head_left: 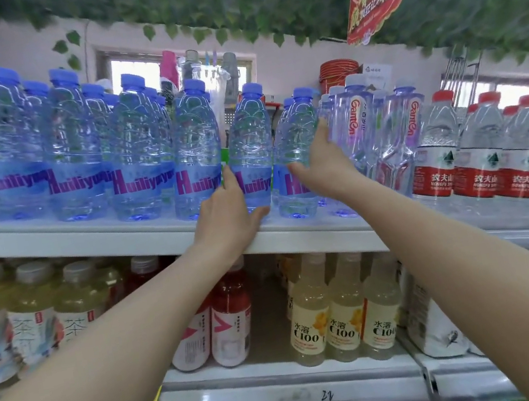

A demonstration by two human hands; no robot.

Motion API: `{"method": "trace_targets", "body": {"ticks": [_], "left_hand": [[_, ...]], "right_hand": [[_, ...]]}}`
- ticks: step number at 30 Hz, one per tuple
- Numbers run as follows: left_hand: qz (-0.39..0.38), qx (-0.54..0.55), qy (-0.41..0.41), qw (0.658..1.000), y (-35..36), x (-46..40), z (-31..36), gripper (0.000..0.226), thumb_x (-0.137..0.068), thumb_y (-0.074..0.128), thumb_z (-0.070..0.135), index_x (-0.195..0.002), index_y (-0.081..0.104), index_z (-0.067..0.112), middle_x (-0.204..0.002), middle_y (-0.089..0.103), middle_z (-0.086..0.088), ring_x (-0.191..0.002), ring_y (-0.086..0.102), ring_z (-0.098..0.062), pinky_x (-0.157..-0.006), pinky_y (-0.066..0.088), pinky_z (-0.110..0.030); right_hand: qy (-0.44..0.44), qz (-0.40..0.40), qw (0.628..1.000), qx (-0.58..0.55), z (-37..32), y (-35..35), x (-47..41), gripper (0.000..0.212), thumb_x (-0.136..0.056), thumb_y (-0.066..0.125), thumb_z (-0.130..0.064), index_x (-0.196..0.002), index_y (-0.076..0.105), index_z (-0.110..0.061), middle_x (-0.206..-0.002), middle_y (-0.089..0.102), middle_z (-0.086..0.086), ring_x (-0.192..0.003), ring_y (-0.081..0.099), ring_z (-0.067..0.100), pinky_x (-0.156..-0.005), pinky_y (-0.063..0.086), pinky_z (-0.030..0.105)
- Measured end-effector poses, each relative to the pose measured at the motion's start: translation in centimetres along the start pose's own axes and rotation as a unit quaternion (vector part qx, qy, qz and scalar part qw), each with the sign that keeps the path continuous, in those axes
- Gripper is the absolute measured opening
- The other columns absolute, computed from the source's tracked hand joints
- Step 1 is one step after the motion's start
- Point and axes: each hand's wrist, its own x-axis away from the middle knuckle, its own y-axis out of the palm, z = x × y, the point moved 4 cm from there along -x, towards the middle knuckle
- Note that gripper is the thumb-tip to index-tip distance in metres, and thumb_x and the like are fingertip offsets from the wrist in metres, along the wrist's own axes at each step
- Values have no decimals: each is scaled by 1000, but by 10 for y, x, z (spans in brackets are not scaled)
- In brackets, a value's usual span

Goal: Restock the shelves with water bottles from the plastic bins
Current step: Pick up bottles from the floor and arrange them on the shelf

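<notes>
Both hands are up at the top shelf, each on one Huiliyuan water bottle at the right end of the blue-capped row. The left hand wraps the lower part of its bottle, thumb under the base near the shelf lip, fingers along the left side. The right hand holds the neighbouring bottle, thumb across the label and fingers reaching up its right side, close against the Ganten bottles. Both bottles stand upright on the shelf near its front edge. The plastic bins are out of view.

The step looks like seating these two bottles into the row. To do it well, slide each one back with its base flat on the shelf, not tipped, so it does not knock the bottles behind. Turn the purple lettering to face front, in line with the row on the left. Close the gap beside the left-hand bottle, and keep the right hand's fingers from nudging the Ganten bottles. Let go only when both stand steady, clear of the edge.
</notes>
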Motion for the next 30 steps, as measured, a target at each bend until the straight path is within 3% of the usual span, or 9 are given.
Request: {"method": "trace_targets", "body": {"ticks": [3,8,20,22,24,26,28,30], "left_hand": [[7,-1,0,1000,0,1,0,100,-88,61,52,-153,2,4,-138,51,-13,-122,51,-30,-99,40,-39],[17,-2,-5,1000,-2,1,2,99,-88,61,51,-153,2,5,-130,56,-11,-119,52,-28,-100,38,-38],[22,-10,-30,999,-5,6,2,93,-89,60,52,-154,8,9,-109,63,-8,-107,57,-30,-91,42,-38],[54,-8,-1,999,-11,12,0,79,-91,60,47,-150,23,10,-111,62,-6,-106,58,-27,-89,41,-36],[139,8,35,990,-27,22,-7,57,-90,63,38,-137,43,14,-120,56,-4,-108,55,-25,-89,39,-33],[213,19,28,976,-43,29,-19,48,-87,69,31,-128,50,13,-122,48,-6,-111,49,-25,-90,35,-27],[203,30,-30,978,-52,28,-34,60,-85,72,31,-134,44,11,-129,44,-9,-118,46,-28,-96,35,-30],[121,18,-92,988,-52,23,-45,74,-85,71,38,-143,34,9,-136,44,-14,-124,45,-32,-100,36,-38]], "right_hand": [[15,-18,1000,-12,-1,-5,0,98,-95,59,-34,-154,-16,-13,-129,55,19,-96,61,28,-76,48,36],[-33,70,996,-53,-10,-17,-4,88,-95,59,-42,-155,1,-16,-150,38,16,-130,46,34,-101,41,40],[-51,66,996,-37,-8,-16,-7,83,-98,56,-37,-156,-2,-20,-153,33,17,-135,41,38,-107,37,47],[-101,125,987,12,-14,-18,0,78,-97,57,-30,-155,7,-18,-150,33,17,-133,38,36,-107,37,48],[-224,201,950,85,-26,-16,14,69,-94,59,-14,-151,21,-16,-143,36,15,-127,39,33,-102,42,47],[-307,217,921,103,-36,-6,24,64,-91,59,-6,-147,31,-16,-136,42,14,-119,42,32,-93,48,45],[-309,179,930,84,-45,6,27,62,-93,57,-9,-148,30,-17,-134,43,15,-118,44,33,-90,47,43],[-273,121,953,56,-52,17,26,67,-95,58,-14,-151,22,-19,-142,37,16,-123,43,35,-94,45,43]]}}
